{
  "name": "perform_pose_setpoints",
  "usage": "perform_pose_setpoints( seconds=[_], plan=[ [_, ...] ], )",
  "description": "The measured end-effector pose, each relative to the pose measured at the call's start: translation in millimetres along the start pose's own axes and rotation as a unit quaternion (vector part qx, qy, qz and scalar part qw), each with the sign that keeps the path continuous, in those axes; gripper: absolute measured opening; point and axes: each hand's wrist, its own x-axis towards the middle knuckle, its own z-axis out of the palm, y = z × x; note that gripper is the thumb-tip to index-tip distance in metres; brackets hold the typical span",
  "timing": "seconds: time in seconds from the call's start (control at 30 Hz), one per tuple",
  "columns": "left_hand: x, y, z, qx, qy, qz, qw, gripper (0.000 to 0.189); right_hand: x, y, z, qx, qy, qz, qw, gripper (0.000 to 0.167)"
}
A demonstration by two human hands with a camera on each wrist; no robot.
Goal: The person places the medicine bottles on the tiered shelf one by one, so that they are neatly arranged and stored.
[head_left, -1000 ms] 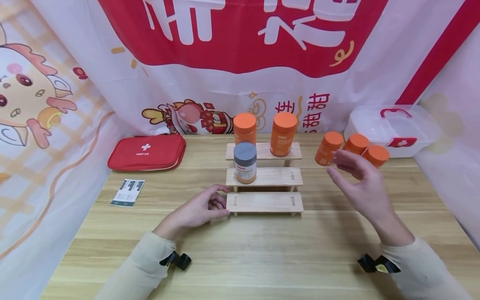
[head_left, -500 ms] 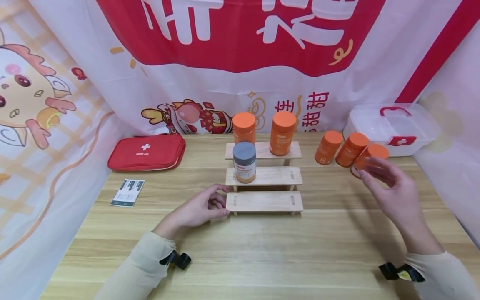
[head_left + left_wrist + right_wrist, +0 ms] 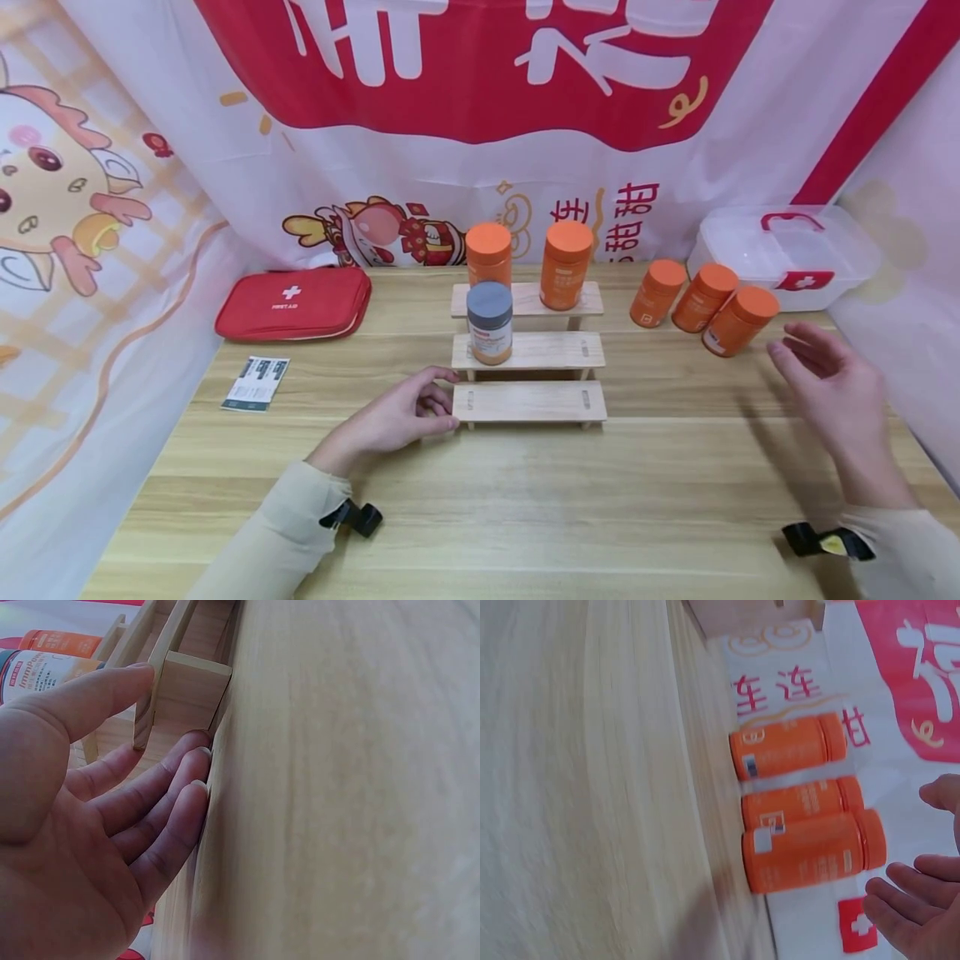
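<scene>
My left hand (image 3: 397, 412) holds the left end of a three-tier wooden display stand (image 3: 528, 402) at its lowest step, thumb at the near corner and index finger at the far one. Its other fingers are bent close to the tabletop in the left wrist view. My right hand (image 3: 832, 392) hovers with nothing in it, right of the nearest orange bottle (image 3: 741, 321). Two more orange bottles, a middle one (image 3: 705, 297) and a left one (image 3: 657, 292), stand beside it in a slanting row. On the middle step is a grey-capped bottle (image 3: 490, 325).
Two orange bottles, one partly hidden (image 3: 489, 250) and one in full view (image 3: 566, 265), stand on the top step. A red first aid pouch (image 3: 292, 307) and a printed card (image 3: 256, 384) lie left. A clear lidded box (image 3: 783, 250) stands back right, against the fabric backdrop.
My right hand has moved right and toward me, from in front of the row of orange bottles to beyond its right end. The left hand stays at the stand.
</scene>
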Motion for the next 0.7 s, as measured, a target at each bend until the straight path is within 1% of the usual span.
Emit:
perform_pose_setpoints(
  seconds=[0.07,0.17,0.3,0.4,0.47,0.57,0.7],
  plan=[
    [0.5,0.5,0.4,0.0,0.0,0.001,1.0,0.058,4.6,3,-2,-0.023,-0.007,0.005,0.9997,0.07],
    [0.7,1.2,0.5,0.0,0.0,0.001,1.0,0.059,12.2,7,-3,-0.039,-0.026,0.011,0.9988,0.076],
    [0.2,2.6,0.3,-0.002,0.0,-0.001,1.0,0.058,23.1,12,-2,-0.041,-0.054,0.027,0.9974,0.081],
    [0.1,2.9,0.4,-0.002,-0.001,-0.002,1.0,0.057,30.8,15,0,-0.047,-0.067,0.031,0.9961,0.085],
    [0.2,2.7,0.6,-0.002,0.0,-0.003,1.0,0.057,35.4,16,1,-0.052,-0.077,0.028,0.9953,0.087],
    [0.4,2.1,0.7,-0.003,0.0,-0.003,1.0,0.057,41.8,17,5,-0.055,-0.082,0.009,0.9951,0.089],
    [0.5,2.0,0.0,-0.002,0.0,-0.005,1.0,0.058,48.9,17,10,-0.039,-0.083,0.0,0.9958,0.087]
  ],
)
